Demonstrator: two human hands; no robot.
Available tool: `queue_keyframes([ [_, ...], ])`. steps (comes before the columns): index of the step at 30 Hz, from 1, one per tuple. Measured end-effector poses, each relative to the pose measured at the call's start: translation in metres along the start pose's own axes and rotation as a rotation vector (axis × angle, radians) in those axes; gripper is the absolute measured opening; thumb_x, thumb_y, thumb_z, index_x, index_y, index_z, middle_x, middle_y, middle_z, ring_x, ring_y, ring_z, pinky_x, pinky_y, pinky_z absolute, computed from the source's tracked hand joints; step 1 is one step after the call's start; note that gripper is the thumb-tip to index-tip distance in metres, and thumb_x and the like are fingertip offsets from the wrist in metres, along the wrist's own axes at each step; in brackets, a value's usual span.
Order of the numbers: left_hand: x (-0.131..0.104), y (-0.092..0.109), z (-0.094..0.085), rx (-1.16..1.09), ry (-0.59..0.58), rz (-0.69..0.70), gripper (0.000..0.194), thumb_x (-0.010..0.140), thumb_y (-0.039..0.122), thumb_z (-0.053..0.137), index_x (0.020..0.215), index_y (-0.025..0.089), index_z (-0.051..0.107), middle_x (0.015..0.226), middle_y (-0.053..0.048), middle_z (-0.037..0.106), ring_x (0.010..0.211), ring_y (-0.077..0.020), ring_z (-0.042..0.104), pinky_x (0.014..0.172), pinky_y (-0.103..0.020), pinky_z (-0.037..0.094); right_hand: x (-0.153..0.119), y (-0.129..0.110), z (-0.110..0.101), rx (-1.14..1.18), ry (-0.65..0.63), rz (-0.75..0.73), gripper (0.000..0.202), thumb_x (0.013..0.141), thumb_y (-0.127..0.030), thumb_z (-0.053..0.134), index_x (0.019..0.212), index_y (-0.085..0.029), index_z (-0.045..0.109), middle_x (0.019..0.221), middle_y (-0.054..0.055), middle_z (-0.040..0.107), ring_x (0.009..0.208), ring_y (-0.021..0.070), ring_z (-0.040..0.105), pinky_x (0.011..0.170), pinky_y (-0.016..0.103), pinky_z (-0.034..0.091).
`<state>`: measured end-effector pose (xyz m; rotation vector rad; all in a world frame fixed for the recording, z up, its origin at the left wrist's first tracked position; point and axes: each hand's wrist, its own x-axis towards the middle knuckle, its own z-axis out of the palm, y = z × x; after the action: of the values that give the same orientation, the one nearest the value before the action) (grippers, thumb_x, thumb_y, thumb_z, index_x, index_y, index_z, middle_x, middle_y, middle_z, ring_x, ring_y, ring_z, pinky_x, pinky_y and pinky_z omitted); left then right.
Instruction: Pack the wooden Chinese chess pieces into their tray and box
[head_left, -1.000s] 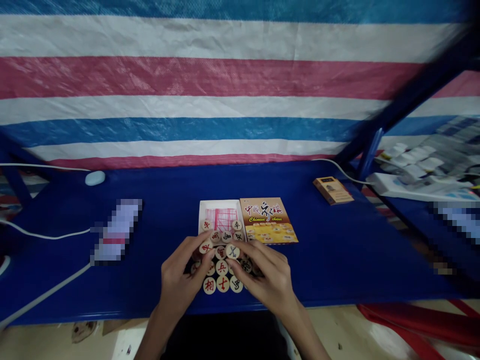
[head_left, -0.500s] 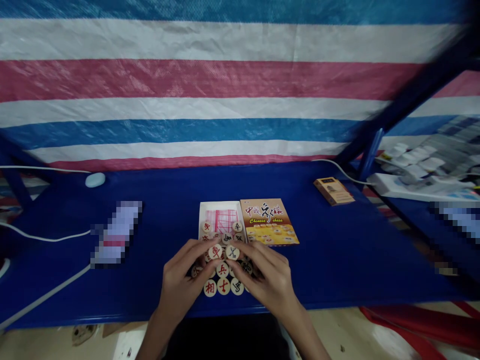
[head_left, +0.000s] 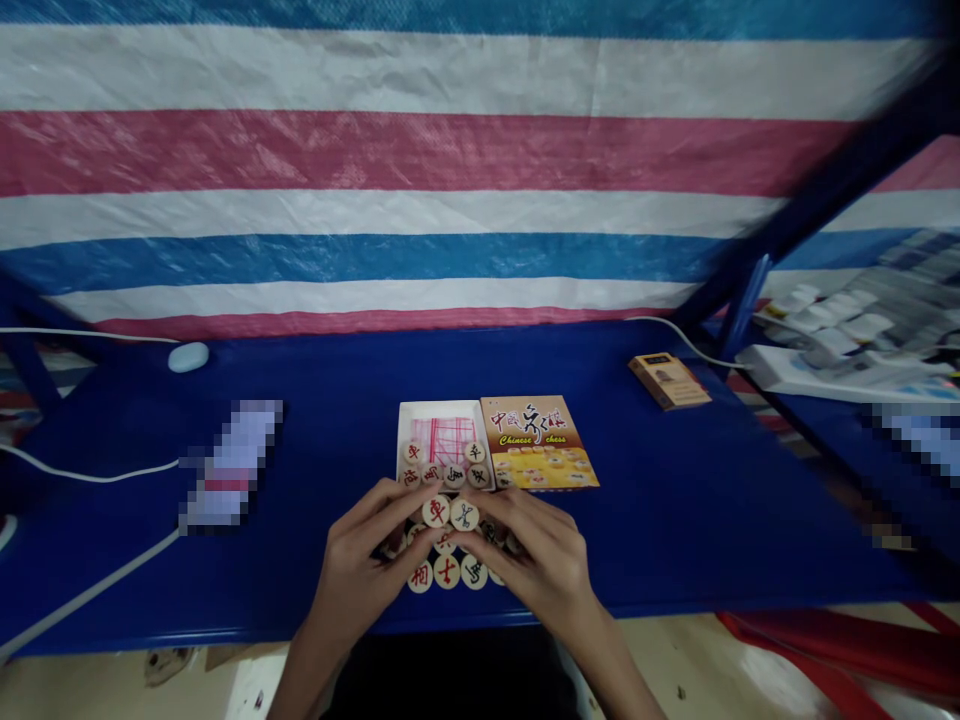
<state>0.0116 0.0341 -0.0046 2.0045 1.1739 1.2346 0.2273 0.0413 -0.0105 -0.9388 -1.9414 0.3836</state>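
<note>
Between thumb and fingers, my left hand (head_left: 375, 535) pinches a round Chinese chess piece (head_left: 436, 511) with a red character. My right hand (head_left: 529, 540) grips another chess piece (head_left: 464, 514), marked in black, right beside it. Under and in front of both hands lie several more pieces, among them a red-marked piece (head_left: 447, 571) in the near row; my fingers partly cover the others. Just beyond my fingertips sits an open white box (head_left: 403, 420) with several pieces along its near part and a red-lined sheet (head_left: 444, 440) inside.
The Chinese chess box lid (head_left: 541, 445) lies against the box's right side. A pixelated flat object (head_left: 236, 465) and white cable are at left, with a pale oval object (head_left: 188, 357) behind. At right are a small brown carton (head_left: 669, 381) and a white power strip (head_left: 810, 375).
Both hands have drawn slightly nearer with their pieces, and the red-marked piece has shifted right toward the black-marked one. The row in the near part of the box is less covered.
</note>
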Motion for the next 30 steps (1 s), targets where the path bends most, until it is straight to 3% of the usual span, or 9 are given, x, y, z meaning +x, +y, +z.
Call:
queue_keyframes([
  [7,0.0002,0.0007,-0.0018,0.02,-0.024,-0.001,0.042,0.092,0.013,0.064,0.132,0.026,0.065,0.105,-0.005,0.068,0.066,-0.0075,0.058,0.057,-0.02,0.051,0.0004,0.0003,0.0012,0.017,0.01,0.011,0.045,0.087,-0.021,0.077,0.13,-0.027,0.062,0.094,0.001,0.075,0.075,0.0132,0.067,0.07,0.03,0.057],
  [13,0.0008,0.0007,-0.0028,0.025,-0.04,0.023,0.046,0.093,0.012,0.063,0.136,0.028,0.063,0.118,-0.008,0.064,0.09,-0.0134,0.065,0.07,-0.023,0.057,0.0003,0.0018,0.0019,0.007,0.002,0.008,0.044,0.088,-0.021,0.077,0.129,-0.025,0.062,0.093,0.001,0.074,0.075,0.0131,0.067,0.069,0.029,0.057],
  [22,0.0001,0.0009,-0.0019,0.038,0.0,0.026,0.047,0.092,0.015,0.066,0.137,0.027,0.062,0.112,-0.008,0.063,0.092,-0.0155,0.066,0.075,-0.028,0.06,0.0001,0.0017,0.0021,-0.001,0.008,0.029,0.041,0.088,-0.024,0.076,0.127,-0.025,0.063,0.092,0.0,0.074,0.074,0.0127,0.067,0.07,0.029,0.057],
  [25,0.0015,0.0023,-0.002,0.041,0.022,-0.009,0.042,0.091,0.017,0.068,0.132,0.026,0.065,0.113,-0.008,0.067,0.093,-0.016,0.068,0.079,-0.028,0.061,0.0008,0.0021,0.0024,0.001,0.008,0.041,0.04,0.088,-0.024,0.076,0.126,-0.026,0.064,0.093,0.001,0.075,0.077,0.0135,0.069,0.072,0.03,0.058],
  [30,0.0029,0.0038,-0.0022,-0.005,0.028,-0.03,0.03,0.089,0.016,0.071,0.117,0.026,0.071,0.112,-0.006,0.073,0.097,-0.0166,0.072,0.084,-0.029,0.063,0.0023,0.0016,0.0021,0.018,0.022,0.069,0.037,0.088,-0.024,0.076,0.123,-0.026,0.065,0.079,-0.002,0.069,0.069,0.012,0.064,0.065,0.028,0.056],
])
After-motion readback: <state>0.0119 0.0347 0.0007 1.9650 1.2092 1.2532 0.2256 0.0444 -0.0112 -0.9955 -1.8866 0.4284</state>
